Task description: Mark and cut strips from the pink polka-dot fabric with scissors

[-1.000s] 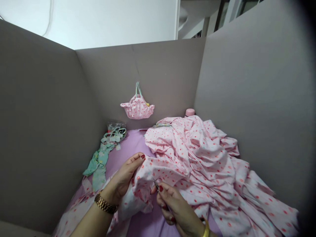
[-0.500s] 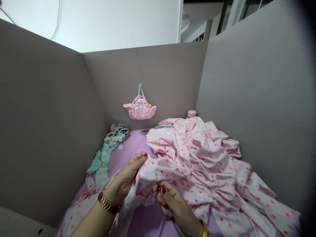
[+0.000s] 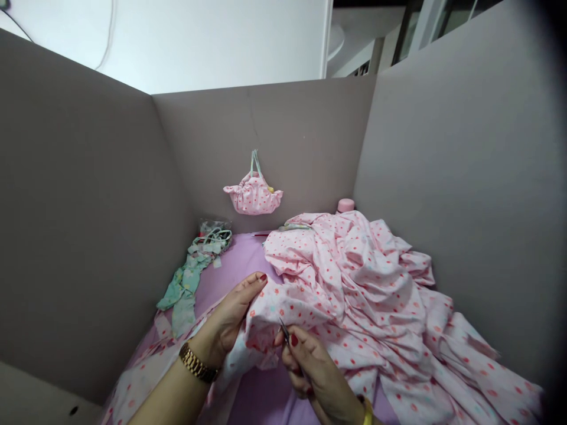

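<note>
Pink fabric with red dots and small flowers (image 3: pixel 354 277) lies in a large crumpled heap, mostly to the right. My left hand (image 3: pixel 234 310), with a gold watch at the wrist, pinches a raised edge of this fabric between thumb and fingers. Close by on the right, my right hand (image 3: pixel 310 366) is closed round a small pointed metal tool (image 3: pixel 284 332). Its dark tip points up and away, right against the held fabric. Most of the tool is hidden in the fingers, so I cannot tell its exact kind.
Grey panels (image 3: pixel 266 130) enclose three sides. A dotted pink cloth pouch (image 3: pixel 254 198) hangs on the back panel. Green fabric scraps (image 3: pixel 188 280) lie on the purple cloth (image 3: pixel 230 254) at left, near a clear plastic packet (image 3: pixel 215 225). A pink lid (image 3: pixel 346 205) shows behind the heap.
The whole view has shifted very slightly. Both hands keep the same hold on the fabric and the tool.
</note>
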Motion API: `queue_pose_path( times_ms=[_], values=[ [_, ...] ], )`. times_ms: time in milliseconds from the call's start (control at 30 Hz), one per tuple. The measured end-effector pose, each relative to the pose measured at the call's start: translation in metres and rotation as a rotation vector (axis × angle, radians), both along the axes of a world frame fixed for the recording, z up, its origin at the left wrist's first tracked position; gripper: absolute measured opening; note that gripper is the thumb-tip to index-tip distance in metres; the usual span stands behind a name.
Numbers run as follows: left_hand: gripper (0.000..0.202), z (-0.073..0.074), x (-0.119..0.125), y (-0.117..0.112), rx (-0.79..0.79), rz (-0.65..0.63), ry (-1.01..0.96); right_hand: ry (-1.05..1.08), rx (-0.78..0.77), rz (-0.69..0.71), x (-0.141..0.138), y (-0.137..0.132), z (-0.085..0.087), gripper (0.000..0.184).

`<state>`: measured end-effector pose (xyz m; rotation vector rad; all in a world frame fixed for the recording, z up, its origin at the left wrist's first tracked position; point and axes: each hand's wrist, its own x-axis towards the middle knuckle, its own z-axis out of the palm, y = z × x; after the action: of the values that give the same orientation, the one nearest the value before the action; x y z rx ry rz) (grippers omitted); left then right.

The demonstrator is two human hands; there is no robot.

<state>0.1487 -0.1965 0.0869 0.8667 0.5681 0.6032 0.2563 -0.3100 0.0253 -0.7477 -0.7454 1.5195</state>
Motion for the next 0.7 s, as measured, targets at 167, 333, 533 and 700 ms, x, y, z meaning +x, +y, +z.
queue_pose_path(
  times_ms=[167, 333, 533, 700],
  values=[
    [0.020, 0.0054, 0.0029, -0.0009, 0.038, 0.019, 0.037, 0.009, -0.001, 0.008, 0.0005, 0.0009, 0.0023, 0.040],
    [0.021, 0.0065, 0.0059, -0.0021, 0.034, 0.019, 0.006, -0.004, -0.001, -0.004, 0.0003, 0.0025, 0.0030, 0.039],
    [0.018, 0.0071, 0.0069, -0.0045, 0.008, 0.030, -0.007, -0.001, -0.015, -0.022, -0.0007, 0.0017, 0.0009, 0.041],
    [0.018, 0.0042, 0.0062, -0.0037, 0.010, 0.038, -0.004, 0.018, -0.053, -0.029, -0.0008, 0.0005, -0.0009, 0.043]
  ],
)
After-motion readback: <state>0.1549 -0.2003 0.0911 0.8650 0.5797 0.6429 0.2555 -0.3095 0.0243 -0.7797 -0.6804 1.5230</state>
